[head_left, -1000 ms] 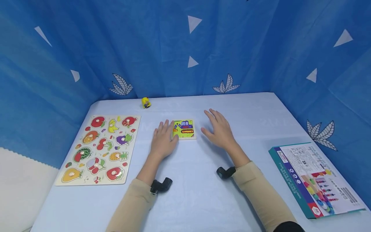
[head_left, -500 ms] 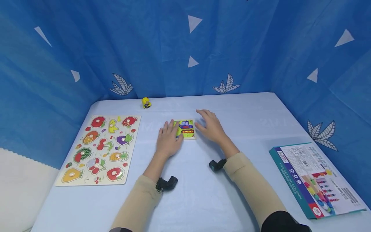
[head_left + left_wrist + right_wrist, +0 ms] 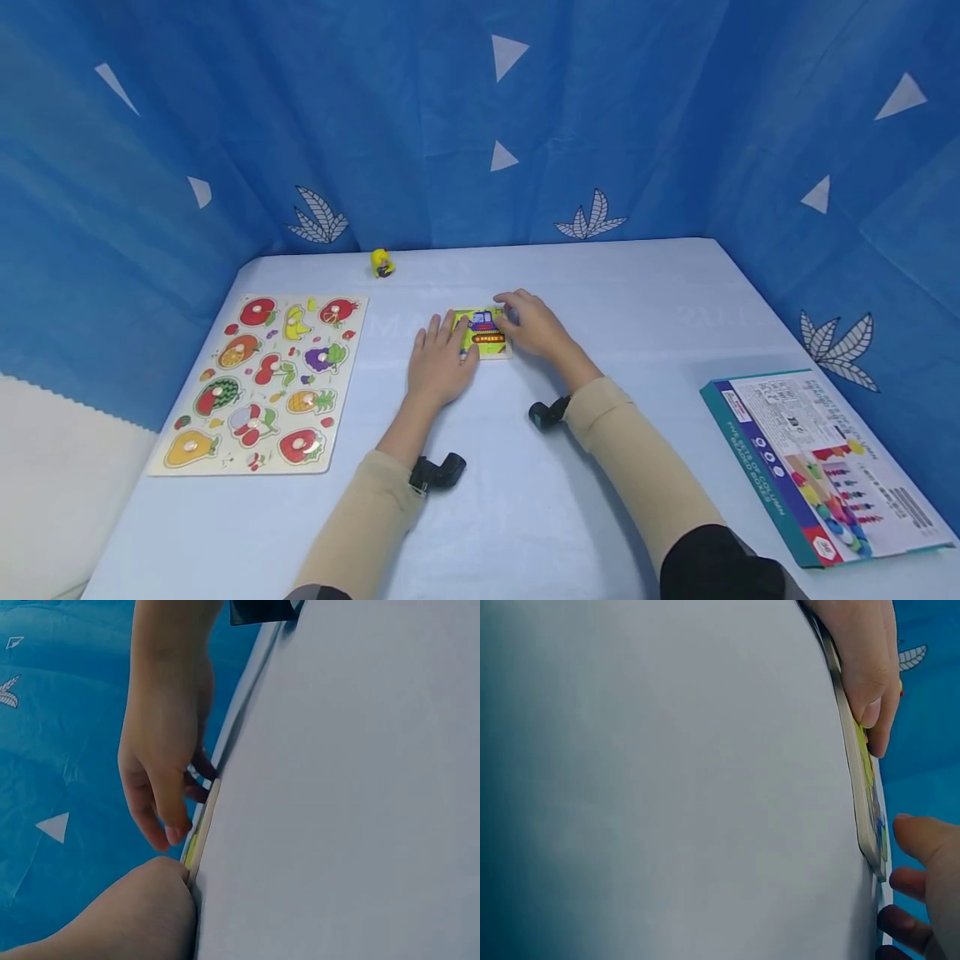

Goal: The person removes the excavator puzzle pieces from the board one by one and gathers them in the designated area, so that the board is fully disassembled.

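A small square jigsaw puzzle (image 3: 490, 340) with a blue and red excavator on a yellow-green ground lies flat near the table's middle. My left hand (image 3: 442, 365) rests on its left side, fingers extended over the picture and covering part of it. At the upper right corner my right hand (image 3: 537, 327) hovers with loosely bent fingers. In the right wrist view, the right thumb (image 3: 922, 836) and fingers are spread just off the board's end, with nothing between them. The puzzle's pale wooden edge (image 3: 857, 780) also shows there.
A fruit peg puzzle board (image 3: 281, 383) lies at the left. Near the back edge stands a small yellow toy figure (image 3: 382, 263). A flat teal-edged toy box (image 3: 825, 467) is at the right. A blue curtain (image 3: 435, 125) hangs behind the white table (image 3: 510, 500).
My right hand has moved left and closer to the puzzle's upper right corner. The left hand has slid slightly right over the puzzle's left side. The puzzle stays about where it was.
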The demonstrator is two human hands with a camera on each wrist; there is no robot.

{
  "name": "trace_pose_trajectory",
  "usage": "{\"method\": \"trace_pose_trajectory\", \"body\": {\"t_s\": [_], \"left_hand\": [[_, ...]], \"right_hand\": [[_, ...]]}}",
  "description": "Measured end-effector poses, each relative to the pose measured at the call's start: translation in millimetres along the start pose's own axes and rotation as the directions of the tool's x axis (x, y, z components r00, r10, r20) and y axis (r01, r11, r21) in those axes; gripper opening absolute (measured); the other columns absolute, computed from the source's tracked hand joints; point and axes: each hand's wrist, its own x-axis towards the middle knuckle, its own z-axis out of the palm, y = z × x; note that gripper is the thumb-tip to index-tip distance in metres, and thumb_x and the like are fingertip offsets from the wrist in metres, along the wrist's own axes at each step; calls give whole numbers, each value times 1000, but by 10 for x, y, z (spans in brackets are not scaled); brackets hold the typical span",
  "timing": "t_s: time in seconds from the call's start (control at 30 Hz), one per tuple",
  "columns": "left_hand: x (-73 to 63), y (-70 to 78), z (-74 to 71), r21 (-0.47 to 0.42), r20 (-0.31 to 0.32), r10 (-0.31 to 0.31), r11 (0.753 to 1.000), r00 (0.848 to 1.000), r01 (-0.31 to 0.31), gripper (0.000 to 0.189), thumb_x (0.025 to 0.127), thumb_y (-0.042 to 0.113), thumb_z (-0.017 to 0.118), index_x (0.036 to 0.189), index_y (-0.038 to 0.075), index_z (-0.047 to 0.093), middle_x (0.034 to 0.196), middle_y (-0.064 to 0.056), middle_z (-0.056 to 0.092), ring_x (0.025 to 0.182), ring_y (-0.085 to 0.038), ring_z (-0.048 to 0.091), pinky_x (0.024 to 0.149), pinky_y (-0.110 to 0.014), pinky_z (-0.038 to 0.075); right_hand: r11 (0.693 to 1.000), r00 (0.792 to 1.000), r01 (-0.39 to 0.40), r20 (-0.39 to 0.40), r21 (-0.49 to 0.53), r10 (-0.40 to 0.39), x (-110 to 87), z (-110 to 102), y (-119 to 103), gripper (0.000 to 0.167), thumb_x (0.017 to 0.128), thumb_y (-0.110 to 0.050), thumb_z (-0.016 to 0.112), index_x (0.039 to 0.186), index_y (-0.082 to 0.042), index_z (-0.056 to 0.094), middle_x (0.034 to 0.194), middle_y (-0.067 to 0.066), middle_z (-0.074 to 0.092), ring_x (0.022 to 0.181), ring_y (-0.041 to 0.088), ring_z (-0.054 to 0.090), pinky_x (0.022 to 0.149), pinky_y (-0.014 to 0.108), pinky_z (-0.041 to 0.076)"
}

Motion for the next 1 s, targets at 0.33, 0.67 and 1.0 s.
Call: {"method": "trace_pose_trajectory", "body": {"t_s": [0.33,0.67,1.0], "left_hand": [[-4,9,3,13,-6,-1,1000,1000,1,65,101,52,31,159,21,25,168,-5,14,156,-29,9,126,-50,8],[-11,15,-6,13,-14,3,1000,1000,-2,65,101,52,33,158,20,26,168,-6,15,156,-30,10,126,-51,10],[-7,10,18,18,-24,4,1000,1000,-4,65,101,52,31,158,20,26,168,-6,16,156,-30,11,126,-51,10]], "right_hand": [[997,1000,2,25,-77,0,45,11,1,40,98,-35,61,135,-21,60,119,2,58,112,21,57,103,42,49],[1000,999,-15,49,-25,16,83,-4,-20,39,96,-31,65,133,-18,60,127,4,56,123,23,54,112,43,43],[982,998,-63,43,181,56,100,9,-24,38,92,-25,71,127,-16,60,106,2,60,103,21,54,96,40,47]]}}
